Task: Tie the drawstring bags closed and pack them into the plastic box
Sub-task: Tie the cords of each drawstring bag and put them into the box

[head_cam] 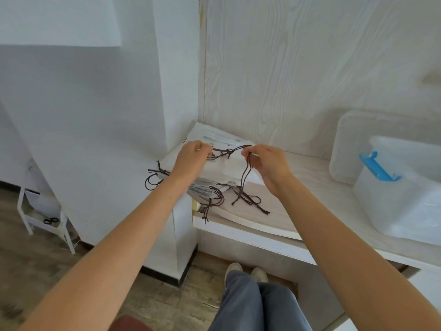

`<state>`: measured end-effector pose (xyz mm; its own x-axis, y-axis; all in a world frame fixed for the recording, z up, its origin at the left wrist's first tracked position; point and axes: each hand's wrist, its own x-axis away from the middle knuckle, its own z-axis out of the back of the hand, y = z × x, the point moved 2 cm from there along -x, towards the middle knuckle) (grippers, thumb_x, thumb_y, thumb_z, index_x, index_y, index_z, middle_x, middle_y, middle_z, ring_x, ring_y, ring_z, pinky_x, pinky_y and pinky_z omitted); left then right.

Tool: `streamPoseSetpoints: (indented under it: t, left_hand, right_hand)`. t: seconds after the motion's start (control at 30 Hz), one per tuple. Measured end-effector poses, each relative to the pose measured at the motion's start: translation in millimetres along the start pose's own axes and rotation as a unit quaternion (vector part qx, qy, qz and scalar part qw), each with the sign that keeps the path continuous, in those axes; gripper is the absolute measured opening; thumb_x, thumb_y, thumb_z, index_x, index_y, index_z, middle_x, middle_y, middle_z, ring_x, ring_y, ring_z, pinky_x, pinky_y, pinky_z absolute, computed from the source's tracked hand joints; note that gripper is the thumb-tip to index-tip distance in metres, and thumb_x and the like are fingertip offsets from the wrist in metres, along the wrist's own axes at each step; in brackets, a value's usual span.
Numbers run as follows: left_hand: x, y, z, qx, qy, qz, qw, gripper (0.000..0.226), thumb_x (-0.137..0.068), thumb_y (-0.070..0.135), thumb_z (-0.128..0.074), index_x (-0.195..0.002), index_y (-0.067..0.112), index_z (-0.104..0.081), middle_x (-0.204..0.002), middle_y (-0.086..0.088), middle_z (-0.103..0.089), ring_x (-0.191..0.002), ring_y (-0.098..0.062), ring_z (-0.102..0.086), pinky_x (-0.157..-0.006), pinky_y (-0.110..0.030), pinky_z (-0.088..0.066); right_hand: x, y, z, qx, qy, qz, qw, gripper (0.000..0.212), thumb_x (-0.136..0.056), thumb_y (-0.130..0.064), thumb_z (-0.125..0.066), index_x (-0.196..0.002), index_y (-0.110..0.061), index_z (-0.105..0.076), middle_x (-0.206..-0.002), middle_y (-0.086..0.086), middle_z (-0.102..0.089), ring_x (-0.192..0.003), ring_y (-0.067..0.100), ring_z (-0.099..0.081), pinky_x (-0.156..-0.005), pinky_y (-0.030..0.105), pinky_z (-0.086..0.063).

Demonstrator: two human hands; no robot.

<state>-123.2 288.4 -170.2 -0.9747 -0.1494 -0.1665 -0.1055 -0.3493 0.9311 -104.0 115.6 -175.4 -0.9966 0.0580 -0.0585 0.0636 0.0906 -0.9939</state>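
Stack of white drawstring bags at the counter's far left corner, beside the wall. Left hand and right hand each pinch the dark cord, stretched left to right between them. Plastic box stands near the counter's right edge, blue latch facing left.

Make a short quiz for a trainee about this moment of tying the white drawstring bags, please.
1. True or false: both hands pinch a dark brown cord above the stack of white fabric drawstring bags.
2. On which side of the stack stands the clear plastic box with the blue latch?
3. The box's clear lid: A on the box, B leaning against the wall, C on the floor.

Key: 1 true, left hand and right hand; 2 the person's right; 3 B.
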Motion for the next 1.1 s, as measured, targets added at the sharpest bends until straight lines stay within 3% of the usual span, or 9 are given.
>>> streamPoseSetpoints:
  t: [0.07, 0.17, 0.23, 0.3, 0.47, 0.6, 0.73, 0.93, 1.1]
  left_hand:
    - [-0.9, -1.9, -2.9, 0.211, 0.000, 0.070, 0.975, 0.026, -0.086, 0.018, -0.048, -0.060, 0.015, -0.045, -0.083, -0.004, -0.059, -0.081, -0.015, -0.054, -0.079, -0.024, -0.039]
    - [-2.6, -5.2, -7.8, 0.498, -0.050, 0.136, 0.855, 0.035, -0.092, 0.015, -0.043, -0.058, 0.019, -0.036, -0.085, -0.001, -0.072, -0.084, -0.013, -0.068, -0.079, -0.021, -0.044]
    - [-4.3, -8.9, -11.9, 0.593, -0.066, 0.146, 0.789, 0.036, -0.092, 0.016, -0.043, -0.056, 0.020, -0.037, -0.079, 0.002, -0.071, -0.077, -0.013, -0.070, -0.075, -0.021, -0.045]
    - [-6.0, -11.3, -18.0, 0.619, -0.070, 0.147, 0.768, 0.040, -0.092, 0.017, -0.043, -0.052, 0.020, -0.041, -0.063, 0.006, -0.060, -0.054, -0.009, -0.061, -0.060, -0.020, -0.039]
    - [-10.0, -18.7, -26.4, 0.607, -0.036, 0.157, 0.778, 0.035, -0.097, 0.020, -0.038, -0.061, 0.020, -0.035, -0.041, 0.009, -0.034, -0.034, -0.006, -0.030, -0.033, -0.017, -0.021]
    - [-16.4, -24.8, -13.4, 0.607, -0.017, 0.160, 0.778, 0.037, -0.099, 0.019, -0.034, -0.062, 0.019, -0.035, -0.040, 0.008, -0.032, -0.034, -0.006, -0.030, -0.032, -0.017, -0.020]
    - [-19.4, -28.8, -5.5, 0.628, -0.003, 0.167, 0.760, 0.038, -0.099, 0.019, -0.035, -0.061, 0.018, -0.035, -0.040, 0.007, -0.031, -0.033, -0.007, -0.029, -0.031, -0.016, -0.018]
    - [-12.6, -16.2, -3.7, 0.418, -0.072, 0.142, 0.895, 0.032, -0.097, 0.026, -0.045, -0.066, 0.020, -0.041, -0.046, 0.010, -0.041, -0.039, -0.003, -0.032, -0.031, -0.014, -0.019]
    - [-6.8, 15.0, -3.8, 0.215, -0.115, 0.024, 0.970, 0.031, -0.096, 0.026, -0.049, -0.067, 0.018, -0.046, -0.057, 0.006, -0.053, -0.049, -0.007, -0.038, -0.042, -0.017, -0.026]
  right_hand:
    - [0.4, 0.5, 2.1, -0.087, 0.017, -0.047, 0.995, 0.016, -0.087, -0.001, -0.052, -0.075, 0.000, -0.061, -0.080, 0.013, -0.062, -0.076, 0.026, -0.062, -0.083, 0.028, -0.050]
    - [3.5, 0.6, 3.0, -0.159, 0.038, -0.094, 0.982, 0.015, -0.088, 0.002, -0.050, -0.074, 0.002, -0.055, -0.078, 0.017, -0.062, -0.070, 0.026, -0.065, -0.073, 0.024, -0.057]
    - [5.8, 1.3, 2.6, -0.196, 0.031, -0.123, 0.972, 0.020, -0.089, 0.002, -0.048, -0.070, -0.001, -0.053, -0.073, 0.017, -0.063, -0.064, 0.025, -0.067, -0.058, 0.020, -0.056]
    - [6.3, 1.6, 1.8, -0.282, 0.003, -0.159, 0.946, 0.025, -0.091, 0.001, -0.043, -0.067, -0.004, -0.049, -0.066, 0.018, -0.067, -0.059, 0.025, -0.069, -0.053, 0.023, -0.056]
    - [0.0, 2.7, -4.4, -0.456, -0.033, -0.189, 0.869, 0.031, -0.099, -0.004, -0.033, -0.072, -0.002, -0.049, -0.068, 0.018, -0.068, -0.058, 0.032, -0.069, -0.048, 0.028, -0.056]
    - [-6.6, 7.5, -2.3, -0.427, -0.010, -0.177, 0.887, 0.032, -0.100, -0.006, -0.030, -0.074, -0.003, -0.049, -0.047, 0.006, -0.055, -0.056, 0.016, -0.055, -0.042, 0.016, -0.047]
    - [-11.0, 7.3, -2.2, -0.411, -0.009, -0.167, 0.896, 0.031, -0.100, -0.005, -0.031, -0.073, -0.007, -0.045, -0.045, 0.001, -0.049, -0.049, 0.012, -0.049, -0.039, 0.014, -0.042]
    - [-6.5, 1.3, -5.2, -0.269, -0.021, -0.122, 0.955, 0.027, -0.099, -0.019, -0.043, -0.074, -0.012, -0.050, -0.050, -0.006, -0.044, -0.044, 0.006, -0.041, -0.040, 0.014, -0.037]
    - [-2.3, -9.9, -15.1, -0.105, -0.106, -0.038, 0.988, 0.022, -0.095, 0.004, -0.040, -0.095, -0.001, -0.061, -0.077, 0.003, -0.060, -0.052, 0.001, -0.052, -0.053, 0.009, -0.045]
